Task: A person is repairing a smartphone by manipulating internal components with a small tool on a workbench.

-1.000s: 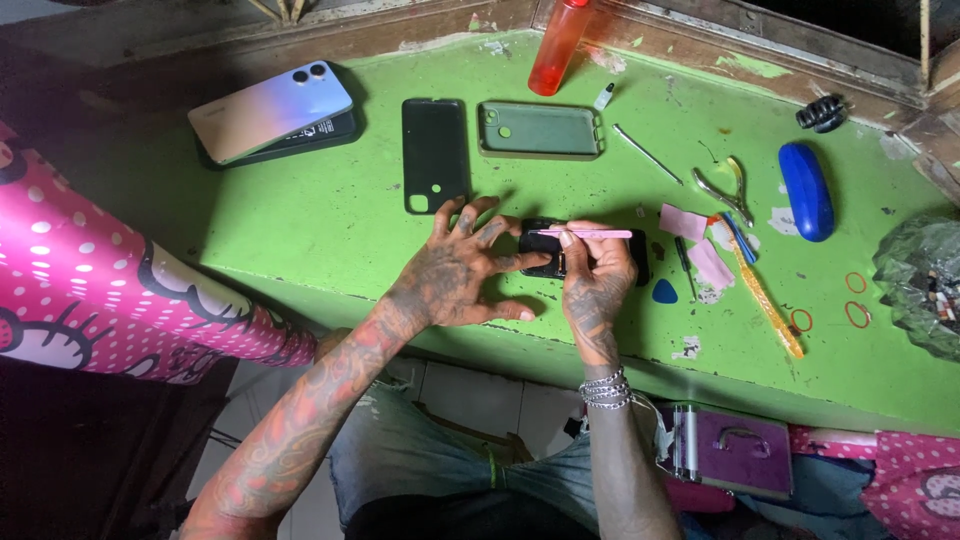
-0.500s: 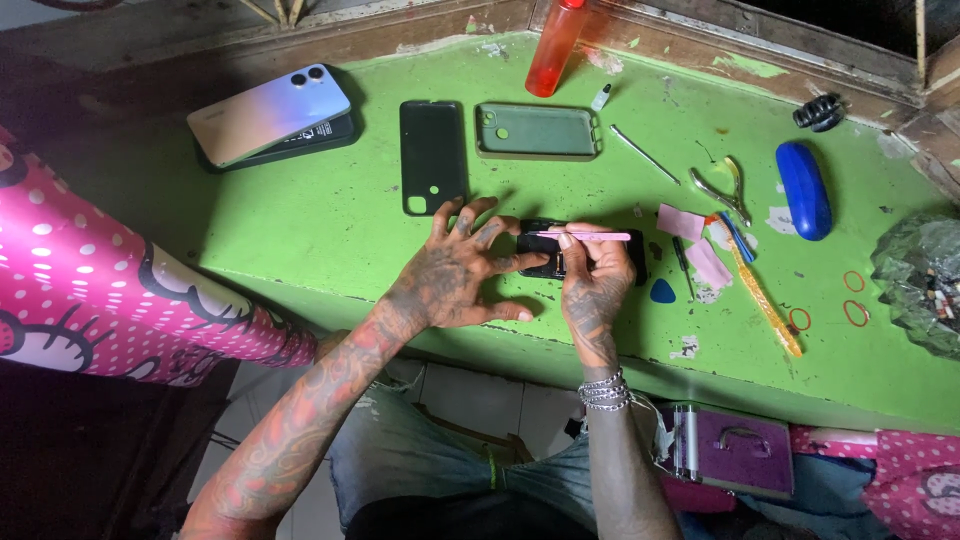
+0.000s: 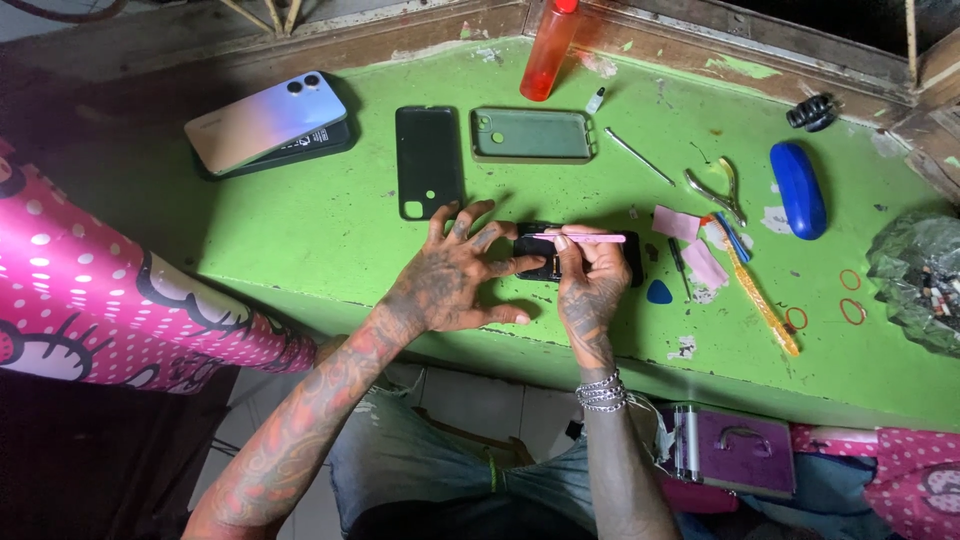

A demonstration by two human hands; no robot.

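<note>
A small black phone (image 3: pixel 540 262) lies on the green table (image 3: pixel 330 240) near its front edge, mostly covered by my hands. My left hand (image 3: pixel 445 275) rests on the table with fingers spread, its fingertips steadying the phone's left end. My right hand (image 3: pixel 590 275) grips a thin pink tool (image 3: pixel 590 238), held level across the top of the phone.
A black phone back cover (image 3: pixel 428 160) and a clear case (image 3: pixel 532 134) lie behind. A silver-blue phone (image 3: pixel 265 122) rests on a dark one at far left. An orange bottle (image 3: pixel 552 48), cutters (image 3: pixel 718 190), a blue case (image 3: pixel 798 188), a blue pick (image 3: pixel 659 293) and a yellow tool (image 3: pixel 762 305) sit right.
</note>
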